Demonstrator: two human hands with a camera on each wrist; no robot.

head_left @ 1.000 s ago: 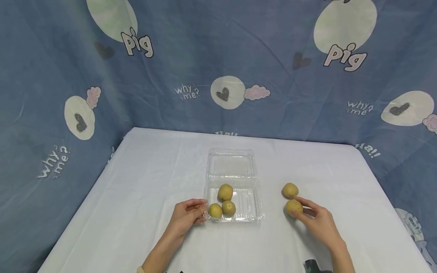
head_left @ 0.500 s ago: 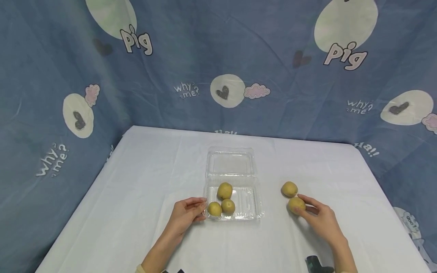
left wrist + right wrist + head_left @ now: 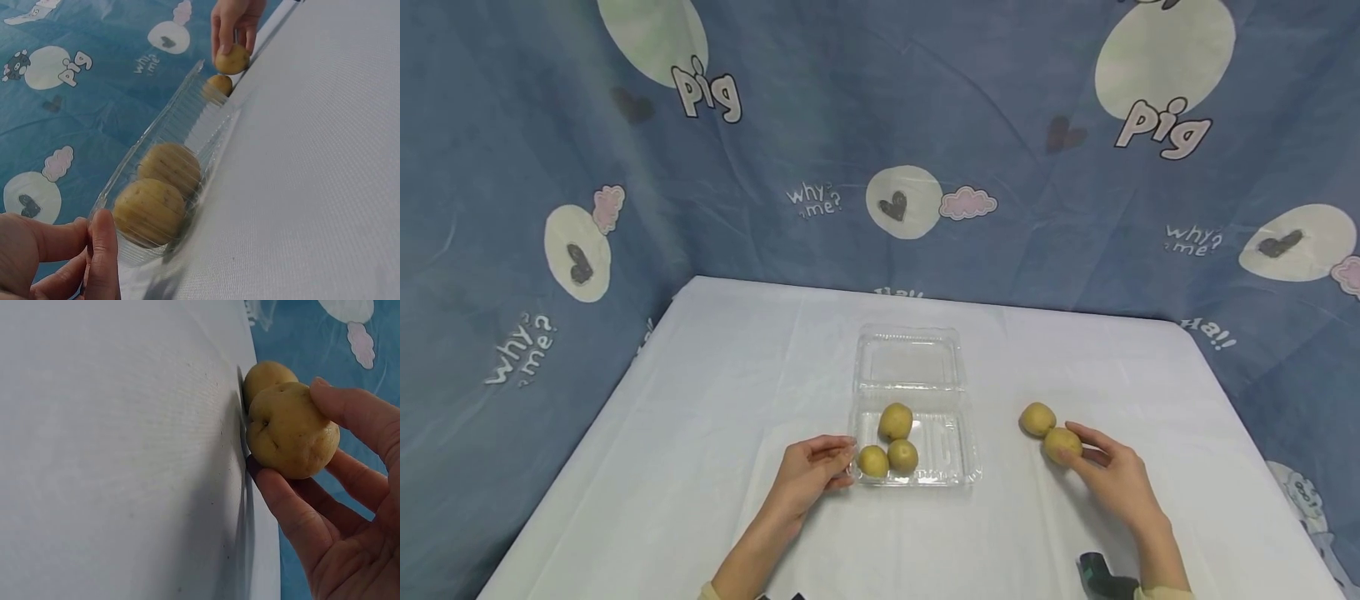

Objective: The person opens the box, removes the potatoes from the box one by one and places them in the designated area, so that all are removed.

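A clear plastic clamshell box (image 3: pixel 940 446) lies open on the table, its lid (image 3: pixel 910 360) folded back. Three small yellow potatoes (image 3: pixel 896 422) sit in the left half of its base. My left hand (image 3: pixel 808 475) pinches the box's left rim between thumb and fingers, as the left wrist view shows close up. On the right, my right hand (image 3: pixel 1112 479) holds a potato (image 3: pixel 292 431) between thumb and fingertips, close over the white cloth. Another potato (image 3: pixel 1037 419) lies just beyond it, up and to the left, overlapped by the held one in the right wrist view.
A white cloth (image 3: pixel 700 400) covers the table. Behind and beside it hangs a blue printed curtain (image 3: pixel 820 108). A dark green object (image 3: pixel 1101 577) shows by the right wrist at the lower edge.
The right hand has shifted a little to the right with its potato, which now sits to the lower right of the loose one. The left hand keeps its hold on the box.
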